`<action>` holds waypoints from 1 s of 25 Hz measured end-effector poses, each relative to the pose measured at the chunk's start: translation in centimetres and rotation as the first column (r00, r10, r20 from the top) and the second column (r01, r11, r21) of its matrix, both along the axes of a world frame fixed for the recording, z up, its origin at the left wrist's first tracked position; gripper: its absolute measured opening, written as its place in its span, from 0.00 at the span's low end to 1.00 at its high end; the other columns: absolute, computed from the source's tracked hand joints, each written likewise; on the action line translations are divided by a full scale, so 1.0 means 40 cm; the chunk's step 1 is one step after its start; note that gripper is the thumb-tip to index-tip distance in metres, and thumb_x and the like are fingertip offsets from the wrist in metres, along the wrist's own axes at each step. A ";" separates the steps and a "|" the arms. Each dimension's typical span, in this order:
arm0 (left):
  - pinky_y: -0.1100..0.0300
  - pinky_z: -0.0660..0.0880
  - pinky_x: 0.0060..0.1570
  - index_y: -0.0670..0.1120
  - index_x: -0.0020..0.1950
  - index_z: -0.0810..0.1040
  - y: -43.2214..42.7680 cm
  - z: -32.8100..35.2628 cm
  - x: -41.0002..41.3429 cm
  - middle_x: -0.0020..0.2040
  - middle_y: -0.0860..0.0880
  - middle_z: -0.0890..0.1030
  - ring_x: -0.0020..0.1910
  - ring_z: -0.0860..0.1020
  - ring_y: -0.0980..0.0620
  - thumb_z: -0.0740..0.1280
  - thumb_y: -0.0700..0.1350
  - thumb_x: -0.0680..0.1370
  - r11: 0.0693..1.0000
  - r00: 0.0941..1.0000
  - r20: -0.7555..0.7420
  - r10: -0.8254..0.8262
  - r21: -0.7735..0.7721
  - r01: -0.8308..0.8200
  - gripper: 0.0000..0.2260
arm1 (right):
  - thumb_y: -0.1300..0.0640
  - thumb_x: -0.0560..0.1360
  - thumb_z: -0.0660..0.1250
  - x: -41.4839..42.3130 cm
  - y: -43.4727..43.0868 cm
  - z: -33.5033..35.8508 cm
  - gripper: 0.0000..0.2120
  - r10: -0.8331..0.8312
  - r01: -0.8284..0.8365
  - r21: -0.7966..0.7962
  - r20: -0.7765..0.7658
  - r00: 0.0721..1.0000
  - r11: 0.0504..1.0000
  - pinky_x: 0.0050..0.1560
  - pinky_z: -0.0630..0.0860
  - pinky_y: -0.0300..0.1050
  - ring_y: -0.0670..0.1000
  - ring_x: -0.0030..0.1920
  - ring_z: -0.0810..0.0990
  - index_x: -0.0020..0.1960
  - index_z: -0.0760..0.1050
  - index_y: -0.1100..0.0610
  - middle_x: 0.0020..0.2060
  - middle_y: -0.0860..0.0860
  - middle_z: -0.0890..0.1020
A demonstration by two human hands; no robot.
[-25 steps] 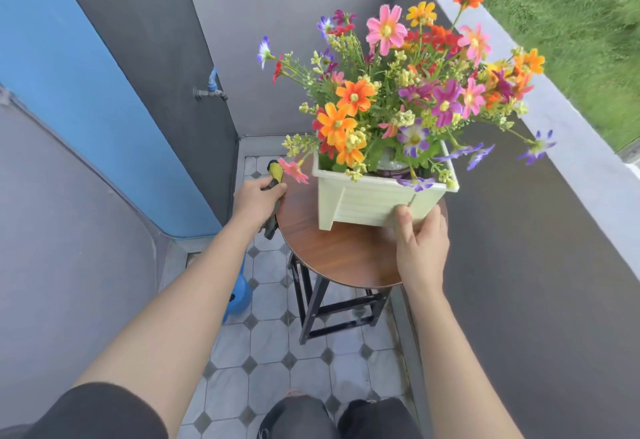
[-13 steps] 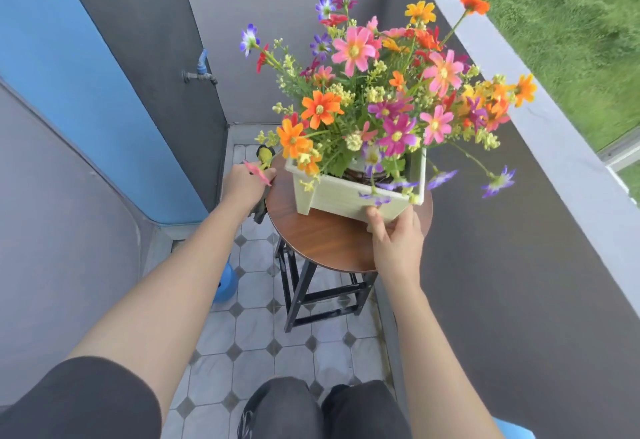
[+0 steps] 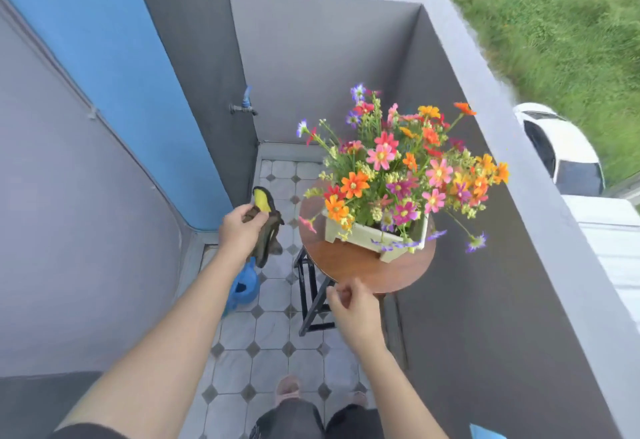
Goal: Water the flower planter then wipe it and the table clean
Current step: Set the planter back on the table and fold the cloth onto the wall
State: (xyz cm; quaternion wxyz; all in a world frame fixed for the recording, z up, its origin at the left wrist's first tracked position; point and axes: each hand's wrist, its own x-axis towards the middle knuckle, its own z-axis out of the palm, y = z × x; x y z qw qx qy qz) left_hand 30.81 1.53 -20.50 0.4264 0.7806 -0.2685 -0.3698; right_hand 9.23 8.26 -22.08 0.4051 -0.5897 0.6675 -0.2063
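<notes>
No readable writing is seen. A dark cloth with a yellow patch (image 3: pixel 265 222) is pinched in the closed grip of the left hand (image 3: pixel 239 230), held left of the round wooden tabletop (image 3: pixel 349 262). The right hand (image 3: pixel 353 310) is loosely curled and holds nothing, just before the tabletop's near edge. The ribbed cream planter (image 3: pixel 375 237) of mixed flowers is set on the tabletop; a blue plastic watering can (image 3: pixel 244 288) is on the tiled floor.

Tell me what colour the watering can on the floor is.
Blue; the watering can shows in the head view, partly behind the left forearm.
</notes>
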 end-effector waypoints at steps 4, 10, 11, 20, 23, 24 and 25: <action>0.51 0.73 0.52 0.51 0.46 0.76 0.057 0.167 0.120 0.48 0.46 0.81 0.47 0.78 0.47 0.70 0.52 0.71 0.994 0.999 -0.042 0.024 -0.105 -0.028 0.08 | 0.55 0.78 0.62 0.166 -0.043 0.207 0.05 0.327 -0.326 -0.031 0.084 0.941 0.945 0.41 0.68 0.40 0.49 0.39 0.76 0.48 0.76 0.54 0.37 0.48 0.78; 0.58 0.74 0.41 0.46 0.43 0.78 0.080 0.496 0.238 0.36 0.51 0.81 0.37 0.77 0.52 0.68 0.42 0.76 0.915 0.990 -0.136 -0.038 -0.403 -0.021 0.03 | 0.49 0.80 0.61 0.365 -0.159 0.552 0.17 0.339 -0.283 -0.214 0.304 0.890 0.935 0.55 0.72 0.40 0.46 0.50 0.77 0.65 0.72 0.57 0.47 0.46 0.78; 0.60 0.74 0.38 0.44 0.44 0.78 0.072 0.545 0.232 0.36 0.50 0.81 0.35 0.77 0.54 0.67 0.41 0.77 0.892 0.988 -0.136 -0.079 -0.451 0.009 0.03 | 0.47 0.79 0.61 0.371 -0.187 0.589 0.19 0.289 -0.225 -0.212 0.358 0.888 0.951 0.58 0.72 0.40 0.47 0.53 0.77 0.66 0.72 0.56 0.49 0.46 0.78; 0.63 0.78 0.37 0.43 0.46 0.77 -0.061 0.828 -0.134 0.38 0.50 0.82 0.36 0.79 0.55 0.65 0.39 0.77 0.590 0.754 -0.119 -0.646 -0.704 0.394 0.02 | 0.43 0.78 0.63 0.020 -0.261 0.865 0.15 0.204 0.007 -0.325 0.609 0.766 0.946 0.38 0.73 0.37 0.45 0.34 0.74 0.46 0.75 0.55 0.36 0.48 0.76; 0.61 0.77 0.38 0.45 0.46 0.73 -0.098 0.829 -0.351 0.39 0.49 0.81 0.37 0.79 0.54 0.67 0.41 0.76 0.535 0.628 -0.147 -0.764 -0.689 0.489 0.03 | 0.52 0.78 0.65 -0.189 -0.224 0.871 0.09 0.054 0.183 -0.243 0.726 0.686 0.953 0.39 0.73 0.41 0.51 0.39 0.74 0.44 0.69 0.56 0.39 0.53 0.75; 0.58 0.76 0.40 0.46 0.47 0.71 -0.107 0.821 -0.423 0.42 0.47 0.79 0.39 0.78 0.53 0.70 0.46 0.74 0.531 0.589 -0.152 -0.794 -0.646 0.549 0.09 | 0.56 0.78 0.66 -0.265 -0.210 0.859 0.07 -0.015 0.262 -0.220 0.737 0.675 0.940 0.42 0.72 0.44 0.53 0.42 0.74 0.47 0.69 0.57 0.41 0.56 0.76; 0.56 0.75 0.41 0.46 0.48 0.69 -0.111 0.810 -0.492 0.44 0.47 0.77 0.40 0.78 0.52 0.72 0.52 0.72 0.517 0.536 -0.160 -0.829 -0.585 0.625 0.16 | 0.57 0.77 0.67 -0.340 -0.193 0.844 0.07 -0.086 0.342 -0.205 0.737 0.671 0.917 0.45 0.71 0.46 0.54 0.45 0.74 0.50 0.70 0.58 0.44 0.57 0.77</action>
